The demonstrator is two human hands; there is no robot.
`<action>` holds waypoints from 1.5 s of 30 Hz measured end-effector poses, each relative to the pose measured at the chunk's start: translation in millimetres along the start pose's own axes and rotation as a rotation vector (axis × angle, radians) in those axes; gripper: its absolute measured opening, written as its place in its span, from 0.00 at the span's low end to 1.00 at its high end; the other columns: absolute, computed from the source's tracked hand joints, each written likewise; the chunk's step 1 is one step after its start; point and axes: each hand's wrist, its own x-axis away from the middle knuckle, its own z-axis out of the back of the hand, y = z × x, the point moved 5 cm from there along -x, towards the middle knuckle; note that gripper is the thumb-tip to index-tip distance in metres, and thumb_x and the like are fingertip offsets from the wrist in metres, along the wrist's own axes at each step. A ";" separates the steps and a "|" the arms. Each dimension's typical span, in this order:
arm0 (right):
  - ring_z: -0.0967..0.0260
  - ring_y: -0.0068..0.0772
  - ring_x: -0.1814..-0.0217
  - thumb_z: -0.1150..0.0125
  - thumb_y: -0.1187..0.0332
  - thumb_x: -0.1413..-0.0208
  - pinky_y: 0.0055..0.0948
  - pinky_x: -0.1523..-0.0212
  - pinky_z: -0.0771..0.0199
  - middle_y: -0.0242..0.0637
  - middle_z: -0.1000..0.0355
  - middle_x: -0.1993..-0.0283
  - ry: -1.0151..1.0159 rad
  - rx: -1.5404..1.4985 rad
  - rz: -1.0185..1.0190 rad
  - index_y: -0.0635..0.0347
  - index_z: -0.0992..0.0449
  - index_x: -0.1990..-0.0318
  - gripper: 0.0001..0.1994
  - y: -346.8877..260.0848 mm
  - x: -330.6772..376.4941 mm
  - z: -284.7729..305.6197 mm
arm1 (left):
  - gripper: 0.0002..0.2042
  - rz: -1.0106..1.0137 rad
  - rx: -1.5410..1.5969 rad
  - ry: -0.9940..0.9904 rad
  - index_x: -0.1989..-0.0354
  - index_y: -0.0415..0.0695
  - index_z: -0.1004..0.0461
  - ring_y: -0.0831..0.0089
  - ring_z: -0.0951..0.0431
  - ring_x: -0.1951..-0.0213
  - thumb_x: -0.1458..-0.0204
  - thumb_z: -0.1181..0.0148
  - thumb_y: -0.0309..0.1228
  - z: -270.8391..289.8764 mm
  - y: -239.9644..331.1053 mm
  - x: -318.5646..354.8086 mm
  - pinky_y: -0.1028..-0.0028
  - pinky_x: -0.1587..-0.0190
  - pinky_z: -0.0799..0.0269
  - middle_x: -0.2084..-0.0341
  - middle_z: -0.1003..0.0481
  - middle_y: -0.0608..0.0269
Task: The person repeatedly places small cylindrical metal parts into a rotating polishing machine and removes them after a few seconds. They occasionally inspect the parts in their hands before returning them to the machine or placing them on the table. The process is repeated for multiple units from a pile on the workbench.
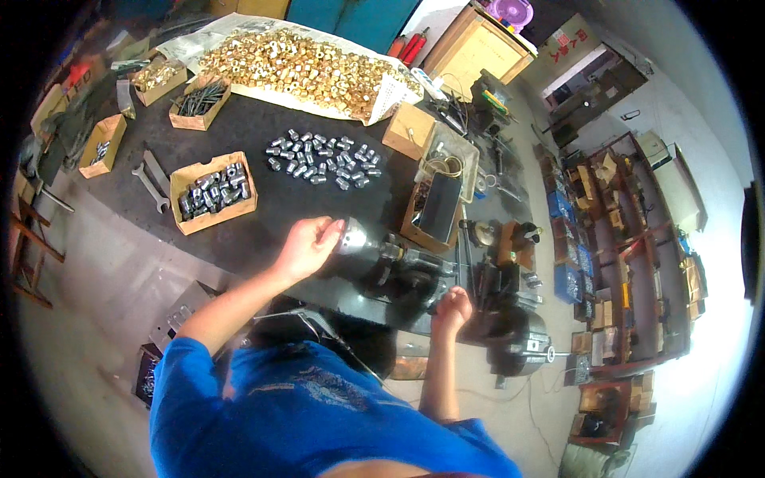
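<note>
Seating part at chuck [356, 237].
L hand [307, 244] fingers curled round chuck nose; R hand [452, 307] fisted on machine [494, 319]. Keep part square, grip firm, knuckles clear.

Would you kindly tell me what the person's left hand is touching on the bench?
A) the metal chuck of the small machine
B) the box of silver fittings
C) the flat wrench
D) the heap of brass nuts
A: the left hand is closed around the shiny metal chuck of the dark machine; the nuts, wrench and box lie farther up the bench.
</note>
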 end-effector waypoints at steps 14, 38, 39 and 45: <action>0.55 0.14 0.90 0.58 0.71 0.49 0.16 0.89 0.56 0.26 0.45 0.88 -0.022 0.031 0.182 0.64 0.33 0.76 0.09 -31.4 -82.9 -66.3 | 0.19 0.098 0.080 -0.128 0.83 0.37 0.33 0.84 0.35 0.87 0.46 0.55 0.39 10.6 16.4 -4.3 0.82 0.85 0.42 0.90 0.35 0.68; 0.41 0.19 0.78 0.48 0.61 0.50 0.20 0.76 0.40 0.28 0.33 0.75 -0.205 0.359 0.461 0.62 0.28 0.73 0.12 -7.5 -84.3 -37.0 | 0.10 0.048 -0.118 -0.025 0.72 0.36 0.29 0.79 0.29 0.79 0.53 0.45 0.32 65.9 2.4 -14.2 0.78 0.75 0.33 0.82 0.28 0.62; 0.41 0.16 0.79 0.49 0.64 0.49 0.16 0.79 0.42 0.28 0.36 0.78 -0.101 0.211 0.271 0.62 0.28 0.72 0.10 -7.8 -86.8 -41.1 | 0.09 0.089 -0.175 0.005 0.71 0.35 0.29 0.78 0.29 0.80 0.55 0.45 0.30 82.5 -6.9 -13.5 0.77 0.76 0.34 0.82 0.28 0.62; 0.53 0.13 0.86 0.55 0.66 0.47 0.14 0.88 0.58 0.25 0.45 0.84 -0.140 -0.083 0.369 0.63 0.33 0.72 0.09 -63.9 -49.3 -62.0 | 0.08 0.126 -0.694 0.254 0.72 0.37 0.29 0.69 0.27 0.80 0.60 0.44 0.28 174.1 -9.8 -6.9 0.71 0.76 0.34 0.84 0.28 0.56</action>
